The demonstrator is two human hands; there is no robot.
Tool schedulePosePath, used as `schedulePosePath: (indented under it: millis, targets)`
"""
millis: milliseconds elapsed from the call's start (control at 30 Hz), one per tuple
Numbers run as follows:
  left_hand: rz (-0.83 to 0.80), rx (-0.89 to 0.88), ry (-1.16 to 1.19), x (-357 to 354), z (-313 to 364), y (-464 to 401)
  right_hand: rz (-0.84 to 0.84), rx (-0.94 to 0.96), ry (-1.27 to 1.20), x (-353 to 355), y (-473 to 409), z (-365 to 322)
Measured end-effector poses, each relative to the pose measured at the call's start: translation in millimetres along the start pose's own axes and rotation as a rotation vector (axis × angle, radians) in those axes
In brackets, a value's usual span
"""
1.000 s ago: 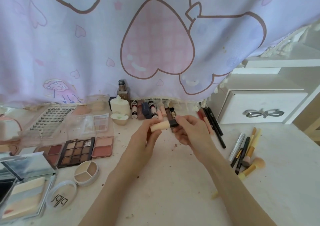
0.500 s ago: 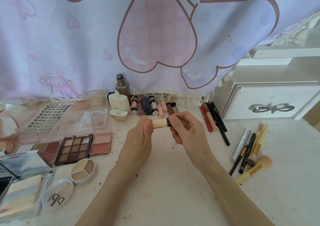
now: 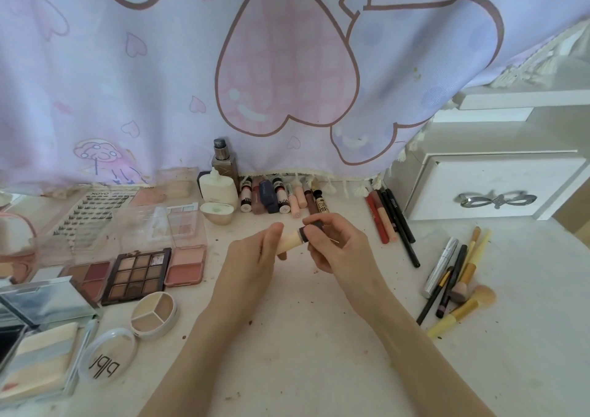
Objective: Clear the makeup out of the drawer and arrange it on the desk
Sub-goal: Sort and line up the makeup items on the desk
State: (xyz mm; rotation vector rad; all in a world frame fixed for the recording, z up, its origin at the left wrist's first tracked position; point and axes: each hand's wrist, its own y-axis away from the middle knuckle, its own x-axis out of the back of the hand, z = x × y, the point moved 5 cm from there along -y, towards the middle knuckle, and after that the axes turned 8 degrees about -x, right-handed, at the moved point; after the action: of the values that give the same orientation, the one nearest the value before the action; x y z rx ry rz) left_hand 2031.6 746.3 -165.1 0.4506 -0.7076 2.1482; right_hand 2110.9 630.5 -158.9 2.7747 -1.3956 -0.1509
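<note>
A small beige concealer tube (image 3: pixel 290 240) with a dark cap is held level above the middle of the desk (image 3: pixel 319 337). My left hand (image 3: pixel 255 257) grips its beige body. My right hand (image 3: pixel 335 244) pinches the dark cap end. Behind them a row of small tubes and lip glosses (image 3: pixel 281 198) lies against the curtain. Eyeshadow palettes (image 3: pixel 137 274) sit to the left, pencils (image 3: pixel 388 217) and brushes (image 3: pixel 459 276) to the right.
A white drawer box (image 3: pixel 498 187) with a silver bow handle stands shut at the back right. A cream bottle (image 3: pixel 218 190) and a brown bottle (image 3: pixel 223 158) stand by the pink curtain (image 3: pixel 287 65). Compacts (image 3: pixel 153 314) and boxes crowd the left front.
Both hands have kept the tube between them and stayed near the desk's middle. The camera has tilted slightly, so the scene sits a little lower and to the right.
</note>
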Motion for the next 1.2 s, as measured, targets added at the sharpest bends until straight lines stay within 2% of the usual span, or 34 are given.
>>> schedulePosePath:
  millis: [167, 300, 533, 633, 800, 1000, 1200]
  targets:
    - [-0.112, -0.121, 0.083, -6, 1, 2, 0.028, -0.094, -0.063, 6, -2, 4]
    - [-0.075, -0.189, 0.033, -5, 8, 4, -0.001, -0.171, -0.156, 9, -5, 8]
    - [0.038, -0.079, 0.054, 6, 6, 3, -0.03, -0.086, -0.156, 10, -6, 4]
    - [0.041, -0.07, 0.07, 6, 6, 2, -0.041, -0.119, -0.178, 10, -7, 5]
    - [0.028, -0.042, 0.098, 2, 4, 2, -0.101, -0.216, -0.392, 8, -9, 9]
    - [-0.097, -0.055, 0.128, -9, 0, 1, -0.104, -0.179, -0.388, 6, -9, 10]
    - [-0.176, 0.022, 0.273, -17, -7, 2, -0.094, -0.156, -0.268, 6, -9, 12]
